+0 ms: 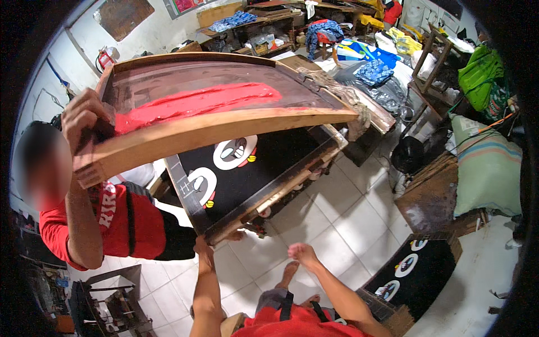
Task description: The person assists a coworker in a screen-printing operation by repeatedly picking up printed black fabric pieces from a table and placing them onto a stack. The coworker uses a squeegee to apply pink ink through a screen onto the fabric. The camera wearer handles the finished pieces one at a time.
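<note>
My left hand [203, 246] is closed at the near corner of a dark printing board [193, 216]. Whether it pinches the cloth or the board's edge is too small to tell. Black cloth [264, 163] with white round cartoon faces lies on the board. Over the tiled floor, right of that corner, my right hand [303, 254] hovers with its fingers curled in and nothing visible in them. Above the board a wooden-framed printing screen [224, 132] is tilted up, red ink [208, 104] spread across its mesh. A co-worker's hand [84, 115] grips the screen's left end.
The co-worker in a red shirt [84, 224] stands at the left. A second printed black panel [418, 272] lies at the lower right, near a stuffed sack [485, 168]. Cloth and plastic bags [373, 84] are heaped at the back. A metal stand [109, 295] is at the lower left.
</note>
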Available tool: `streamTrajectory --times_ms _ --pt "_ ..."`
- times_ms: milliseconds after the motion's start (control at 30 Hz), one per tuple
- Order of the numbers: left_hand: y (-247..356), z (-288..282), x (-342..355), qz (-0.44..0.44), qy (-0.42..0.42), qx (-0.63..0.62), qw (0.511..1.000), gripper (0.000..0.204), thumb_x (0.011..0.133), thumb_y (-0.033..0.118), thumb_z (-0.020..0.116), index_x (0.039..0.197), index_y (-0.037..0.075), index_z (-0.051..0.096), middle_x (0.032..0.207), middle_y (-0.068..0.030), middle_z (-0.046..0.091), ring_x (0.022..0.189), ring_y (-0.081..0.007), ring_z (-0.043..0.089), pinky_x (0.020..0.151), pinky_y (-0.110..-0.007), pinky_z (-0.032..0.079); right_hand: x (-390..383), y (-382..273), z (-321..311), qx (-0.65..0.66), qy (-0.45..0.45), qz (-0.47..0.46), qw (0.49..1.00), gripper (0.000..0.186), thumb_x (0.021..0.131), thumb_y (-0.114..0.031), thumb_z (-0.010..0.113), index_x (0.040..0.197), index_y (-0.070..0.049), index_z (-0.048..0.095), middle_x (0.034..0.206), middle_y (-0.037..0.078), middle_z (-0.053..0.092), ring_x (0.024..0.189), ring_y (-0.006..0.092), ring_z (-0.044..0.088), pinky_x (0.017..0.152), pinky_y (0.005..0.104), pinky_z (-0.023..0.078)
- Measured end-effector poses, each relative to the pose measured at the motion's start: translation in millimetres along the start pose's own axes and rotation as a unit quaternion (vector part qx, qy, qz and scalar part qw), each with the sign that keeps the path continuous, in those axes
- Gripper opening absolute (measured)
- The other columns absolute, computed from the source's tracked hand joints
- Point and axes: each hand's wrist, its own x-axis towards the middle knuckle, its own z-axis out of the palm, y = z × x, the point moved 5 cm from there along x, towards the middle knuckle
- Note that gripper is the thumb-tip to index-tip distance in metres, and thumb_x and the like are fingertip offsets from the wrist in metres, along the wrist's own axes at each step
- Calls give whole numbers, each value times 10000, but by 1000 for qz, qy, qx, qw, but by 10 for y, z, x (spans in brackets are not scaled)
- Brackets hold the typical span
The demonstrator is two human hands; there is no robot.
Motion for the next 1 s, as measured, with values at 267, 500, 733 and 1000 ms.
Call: streamTrajectory --times_ms 267,500,733,1000 --pt "831 -255 -762 -17 -95 -194 976 203 796 88 600 628 68 488 548 -2 440 430 -110 378 409 -238 303 1708 -1209 1157 324 -45 -33 945 474 755 -192 675 1136 -1 465 1114 113 539 1029 270 502 951 429 349" --pt "841 -320 -1202 18 -154 -139 978 162 783 144 638 712 84 506 613 24 487 497 -86 448 463 -219 362 1695 -1530 1089 377 -128 -42 917 394 708 -59 656 1066 -19 499 1041 97 536 1001 269 506 933 432 375" --pt "951 -1118 -1586 198 -1 -93 976 283 787 200 638 1007 60 528 874 -5 540 777 -112 492 677 -264 357 -69 -953 335 359 -52 -89 928 385 679 37 611 1051 -9 525 959 91 559 953 263 539 899 428 420" --pt "1590 -577 -3128 348 -164 -20 923 370 784 82 632 1106 -56 515 1006 -106 567 919 -172 532 828 -279 404 -3068 -3 -539 415 29 -115 902 270 611 49 660 842 -59 571 763 62 566 744 244 587 748 414 493"
